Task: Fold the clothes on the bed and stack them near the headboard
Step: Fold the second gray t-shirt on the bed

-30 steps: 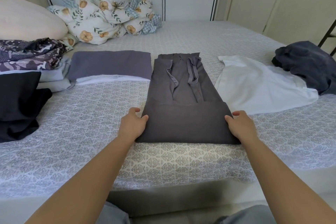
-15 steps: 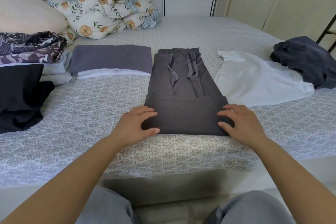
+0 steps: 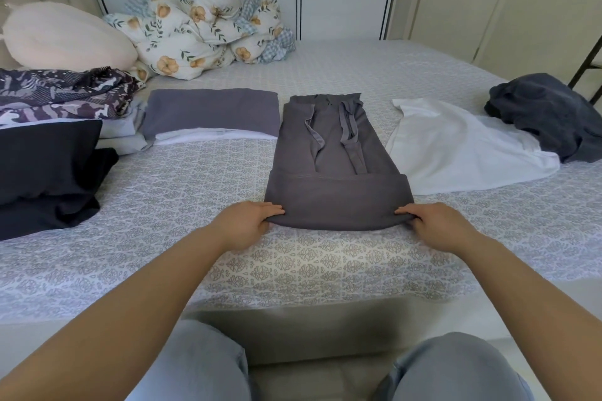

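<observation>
— Where are the grey trousers (image 3: 329, 153)?

— In the middle of the bed (image 3: 163, 205), lengthwise, near end folded over. My left hand (image 3: 245, 225) pinches the near left corner of that fold; my right hand (image 3: 435, 225) pinches the near right corner.

— And around them?

— A white garment (image 3: 456, 153) just to the right, a crumpled dark blue one (image 3: 547, 114) beyond it. Left, a folded purple-grey piece (image 3: 211, 111) and a black one (image 3: 42, 166).

I can read no text, label, brand, number or sign on any of the clothes, the bedding or the cupboard doors before me.
</observation>
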